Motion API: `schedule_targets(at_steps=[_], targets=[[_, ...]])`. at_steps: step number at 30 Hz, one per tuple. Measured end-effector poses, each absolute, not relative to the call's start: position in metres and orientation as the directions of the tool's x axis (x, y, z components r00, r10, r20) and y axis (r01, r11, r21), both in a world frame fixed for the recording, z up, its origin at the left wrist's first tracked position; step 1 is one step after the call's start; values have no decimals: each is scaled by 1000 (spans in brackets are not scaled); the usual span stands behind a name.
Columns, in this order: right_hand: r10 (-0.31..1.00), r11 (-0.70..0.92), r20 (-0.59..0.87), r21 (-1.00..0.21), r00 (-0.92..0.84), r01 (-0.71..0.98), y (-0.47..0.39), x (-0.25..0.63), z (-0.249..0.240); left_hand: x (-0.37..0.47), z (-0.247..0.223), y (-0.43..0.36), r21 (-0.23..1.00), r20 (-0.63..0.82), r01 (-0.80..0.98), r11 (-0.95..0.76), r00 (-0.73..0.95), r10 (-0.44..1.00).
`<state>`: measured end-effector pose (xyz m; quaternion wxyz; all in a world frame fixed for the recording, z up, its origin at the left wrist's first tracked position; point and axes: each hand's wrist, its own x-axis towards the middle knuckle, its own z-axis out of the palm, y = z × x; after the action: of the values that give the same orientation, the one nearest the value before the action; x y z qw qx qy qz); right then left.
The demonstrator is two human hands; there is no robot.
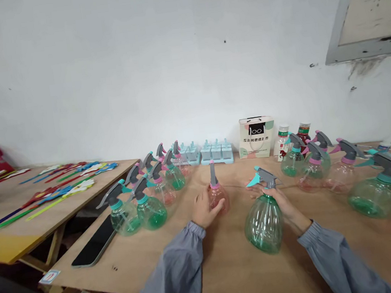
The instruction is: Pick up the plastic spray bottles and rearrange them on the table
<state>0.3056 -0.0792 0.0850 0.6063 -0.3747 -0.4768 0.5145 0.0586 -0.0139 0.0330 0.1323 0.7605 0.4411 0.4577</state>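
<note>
In the head view, my right hand [281, 202] is closed around the neck of a green spray bottle [263, 224] with a grey head and a teal nozzle. That bottle leans, its head towards the upper right, in front of me. My left hand [205, 207] has its fingers curved around the side of a pink spray bottle [220, 196], which stands upright on the wooden table [230, 276]. Part of the pink bottle is hidden behind my fingers. Green spray bottles [152, 212] and pink ones stand in a group on the left.
More spray bottles [375, 195] stand on the right. A phone [95, 244] lies near the left edge. Pale blue moulds [217, 152], a paper bag [256, 137] and two drink bottles [283, 142] line the wall. Colourful hand-shaped sticks [58, 196] lie on the other table.
</note>
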Motion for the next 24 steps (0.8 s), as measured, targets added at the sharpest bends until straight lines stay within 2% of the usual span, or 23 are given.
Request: schedule_targets(at_steps=[6,12,18,24], targets=[[959,231,188,-951,211,-204,-78,304,79,60,28,-25,548,585,630,-550,182,791],[977,211,203,-943,58,-257,-82,300,81,60,25,-24,560,588,620,-550,171,791],[968,212,176,-954,179,-210,-84,302,81,60,28,-26,575,565,618,-535,173,807],[978,208,190,-931,89,-299,-83,300,81,60,26,-25,576,566,623,-529,162,808]])
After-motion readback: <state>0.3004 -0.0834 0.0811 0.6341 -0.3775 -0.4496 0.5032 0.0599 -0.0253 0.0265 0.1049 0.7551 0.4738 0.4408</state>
